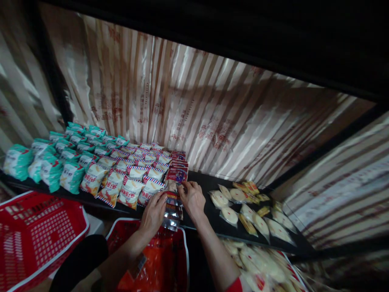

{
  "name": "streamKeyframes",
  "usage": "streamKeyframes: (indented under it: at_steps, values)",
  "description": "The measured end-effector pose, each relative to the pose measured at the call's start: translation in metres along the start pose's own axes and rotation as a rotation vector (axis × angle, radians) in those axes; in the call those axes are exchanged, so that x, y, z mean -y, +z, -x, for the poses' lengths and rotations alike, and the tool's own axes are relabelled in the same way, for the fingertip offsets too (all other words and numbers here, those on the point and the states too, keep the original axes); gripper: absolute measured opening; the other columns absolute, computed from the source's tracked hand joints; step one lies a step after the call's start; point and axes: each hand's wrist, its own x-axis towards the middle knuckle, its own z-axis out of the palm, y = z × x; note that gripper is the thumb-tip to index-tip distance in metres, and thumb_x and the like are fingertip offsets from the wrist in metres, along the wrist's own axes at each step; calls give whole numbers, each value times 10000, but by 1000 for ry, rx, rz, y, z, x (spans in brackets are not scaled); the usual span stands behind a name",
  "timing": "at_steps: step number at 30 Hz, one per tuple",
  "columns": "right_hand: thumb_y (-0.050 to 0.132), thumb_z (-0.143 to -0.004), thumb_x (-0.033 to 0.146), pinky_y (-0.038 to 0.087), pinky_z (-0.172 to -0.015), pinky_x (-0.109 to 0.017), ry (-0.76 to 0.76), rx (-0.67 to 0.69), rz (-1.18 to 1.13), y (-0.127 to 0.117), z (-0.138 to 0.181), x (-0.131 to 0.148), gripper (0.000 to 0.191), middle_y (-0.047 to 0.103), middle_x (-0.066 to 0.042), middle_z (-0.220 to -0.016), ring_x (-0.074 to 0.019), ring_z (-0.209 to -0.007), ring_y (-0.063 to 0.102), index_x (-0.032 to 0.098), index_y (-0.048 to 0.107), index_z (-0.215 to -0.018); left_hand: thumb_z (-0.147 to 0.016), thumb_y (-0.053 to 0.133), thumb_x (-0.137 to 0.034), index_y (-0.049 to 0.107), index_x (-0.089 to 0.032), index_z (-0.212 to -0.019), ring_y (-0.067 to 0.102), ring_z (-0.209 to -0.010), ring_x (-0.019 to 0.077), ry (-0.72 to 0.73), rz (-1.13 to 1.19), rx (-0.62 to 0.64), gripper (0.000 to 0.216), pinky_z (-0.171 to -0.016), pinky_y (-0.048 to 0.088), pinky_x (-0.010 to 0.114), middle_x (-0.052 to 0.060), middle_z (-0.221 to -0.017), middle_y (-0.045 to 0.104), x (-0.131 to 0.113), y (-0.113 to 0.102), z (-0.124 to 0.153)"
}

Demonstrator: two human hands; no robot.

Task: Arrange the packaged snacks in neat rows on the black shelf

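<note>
And here at five o'clock, a flash of bright red: a short length of sleeve point(234, 285) on the right arm, ending below a bare forearm point(214, 247)! Both hands are bare too, left point(153, 211) towards seven, right point(193, 199) near six. Down at eight, a rounded black shape point(81, 263), perhaps a clothed knee, too dim to tell.
</note>
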Motion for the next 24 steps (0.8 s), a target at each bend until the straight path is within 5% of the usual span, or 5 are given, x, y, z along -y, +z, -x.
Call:
streamKeyframes:
  at_steps: [19, 24]
  values:
    - [460, -825, 231, 463, -810, -265, -2, -91, -323, 12, -16, -14, 260, 594, -94, -993, -181, -919, 582, 154, 683, -933, -894, 340, -115, 579, -181, -1144, 595, -1046, 178, 11, -60, 48, 351, -916, 519, 347, 74, -1126, 646, 0, 7, -16]
    - [470, -831, 260, 433, -837, -321, -10, -96, -119, 7, -17, -13, 264, 616, -79, -1018, -218, -950, 538, 191, 693, -954, -890, 338, -105, 599, -168, -1107, 584, -1051, 174, -34, -35, 57, 345, -927, 508, 346, 79, -1107, 648, 2, 8, -18]
